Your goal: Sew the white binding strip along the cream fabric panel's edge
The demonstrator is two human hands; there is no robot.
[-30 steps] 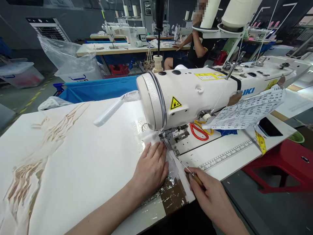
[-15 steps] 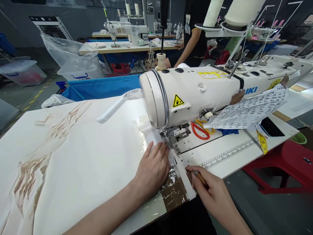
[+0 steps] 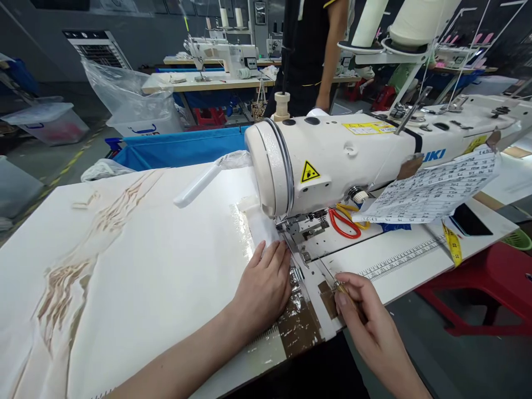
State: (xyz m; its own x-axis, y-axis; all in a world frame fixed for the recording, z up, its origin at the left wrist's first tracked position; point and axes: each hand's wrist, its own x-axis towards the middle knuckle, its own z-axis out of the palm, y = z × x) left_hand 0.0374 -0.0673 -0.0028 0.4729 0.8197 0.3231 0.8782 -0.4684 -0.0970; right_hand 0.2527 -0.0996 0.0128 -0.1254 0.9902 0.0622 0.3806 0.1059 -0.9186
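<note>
Two hands [image 3: 264,284] [image 3: 369,318]: left on white material [image 3: 262,229], right holding awl [image 3: 338,285].

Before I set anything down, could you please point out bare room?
Bare tabletop lies between the gathered cloth and left hand, and between the right hand and tape measure; crowding is around the sewing machine and scissors.

A sewing machine [image 3: 324,160] stands on a table [image 3: 349,256], head to the left, body running right. Just nearer than the head, the left hand [image 3: 264,282] lies on fabric [image 3: 262,226]; to its right, the right hand [image 3: 366,316] holds an awl [image 3: 339,286]. Gathered cloth [image 3: 62,288] lies on the table's left side. Scissors [image 3: 344,226] lie below the machine, with a tape measure [image 3: 452,245] farther right and a phone [image 3: 472,220] beyond it. A stool [image 3: 494,271] stands at right; a second table [image 3: 224,85] stands behind.
</note>
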